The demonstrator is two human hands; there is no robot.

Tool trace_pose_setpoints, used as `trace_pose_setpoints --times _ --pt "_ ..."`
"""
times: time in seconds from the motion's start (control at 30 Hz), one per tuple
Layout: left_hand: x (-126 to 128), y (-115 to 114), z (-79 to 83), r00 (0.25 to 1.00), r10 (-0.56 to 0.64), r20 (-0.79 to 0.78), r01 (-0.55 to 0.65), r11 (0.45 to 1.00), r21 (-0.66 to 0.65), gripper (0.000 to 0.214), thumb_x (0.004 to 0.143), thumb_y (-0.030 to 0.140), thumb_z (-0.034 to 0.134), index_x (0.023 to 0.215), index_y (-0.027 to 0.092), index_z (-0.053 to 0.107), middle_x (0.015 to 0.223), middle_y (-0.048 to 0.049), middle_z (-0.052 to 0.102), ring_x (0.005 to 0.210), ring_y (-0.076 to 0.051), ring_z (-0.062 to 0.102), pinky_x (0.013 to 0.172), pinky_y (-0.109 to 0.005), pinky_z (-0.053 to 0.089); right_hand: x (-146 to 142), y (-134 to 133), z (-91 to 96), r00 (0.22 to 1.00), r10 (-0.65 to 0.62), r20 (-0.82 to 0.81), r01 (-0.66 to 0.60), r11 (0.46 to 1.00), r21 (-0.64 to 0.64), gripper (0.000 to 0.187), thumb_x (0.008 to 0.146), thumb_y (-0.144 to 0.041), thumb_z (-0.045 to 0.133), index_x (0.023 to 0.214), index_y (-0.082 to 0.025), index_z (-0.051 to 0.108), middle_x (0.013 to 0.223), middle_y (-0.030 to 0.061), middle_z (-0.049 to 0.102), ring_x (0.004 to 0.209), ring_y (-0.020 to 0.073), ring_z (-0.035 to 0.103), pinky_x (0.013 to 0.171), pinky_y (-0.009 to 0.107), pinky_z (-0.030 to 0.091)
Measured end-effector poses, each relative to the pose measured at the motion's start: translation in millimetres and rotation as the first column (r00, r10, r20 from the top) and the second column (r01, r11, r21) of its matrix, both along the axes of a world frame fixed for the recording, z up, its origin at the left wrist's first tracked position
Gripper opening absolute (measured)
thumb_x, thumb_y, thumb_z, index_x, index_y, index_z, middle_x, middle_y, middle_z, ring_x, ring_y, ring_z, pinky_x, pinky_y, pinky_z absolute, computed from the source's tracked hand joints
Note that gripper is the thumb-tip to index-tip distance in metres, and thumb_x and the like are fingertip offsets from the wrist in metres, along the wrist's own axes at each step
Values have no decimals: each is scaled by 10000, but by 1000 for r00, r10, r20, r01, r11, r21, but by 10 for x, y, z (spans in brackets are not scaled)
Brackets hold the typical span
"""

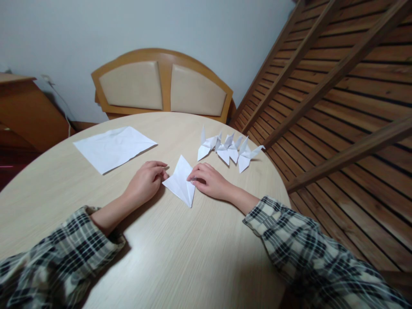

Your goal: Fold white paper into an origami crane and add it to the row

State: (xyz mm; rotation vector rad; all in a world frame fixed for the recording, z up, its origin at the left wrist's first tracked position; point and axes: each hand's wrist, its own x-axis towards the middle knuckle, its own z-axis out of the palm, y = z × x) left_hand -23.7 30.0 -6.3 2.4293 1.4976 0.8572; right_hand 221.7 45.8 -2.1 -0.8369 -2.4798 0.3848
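Note:
A folded white paper piece (180,182), kite-shaped with sharp points, lies flat on the round wooden table (180,257) between my hands. My left hand (145,181) rests curled at its left corner, fingertips touching the paper's edge. My right hand (209,180) presses its fingertips down on the paper's right edge, fingers bent together. Both wrists lie on the table, in plaid sleeves.
Several finished white paper cranes (230,150) stand in a row behind my right hand. A flat creased sheet of white paper (114,147) lies at the back left. A wooden chair (162,86) stands beyond the table. Slatted wooden floor (337,141) lies to the right.

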Motion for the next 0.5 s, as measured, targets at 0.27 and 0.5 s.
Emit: trace_pose_setpoints --times 0.27,0.5 --pt "37 -17 3 956 -117 270 143 987 -79 147 764 121 441 837 197 543 1125 -108 639 1125 -248 573 1002 -510 424 6 -1 -12 1000 1 -6 -1 1000 8 150 890 -158 550 970 -191 672 992 60 606 984 184 527 926 350 404" --pt "63 -49 23 913 -96 396 160 978 -131 194 864 314 518 1024 205 524 1196 -135 609 1141 -240 576 1011 -480 438 13 3 -10 1000 15 -7 -15 1000 -8 163 895 -170 541 991 -201 668 1008 59 601 999 185 524 933 360 403"
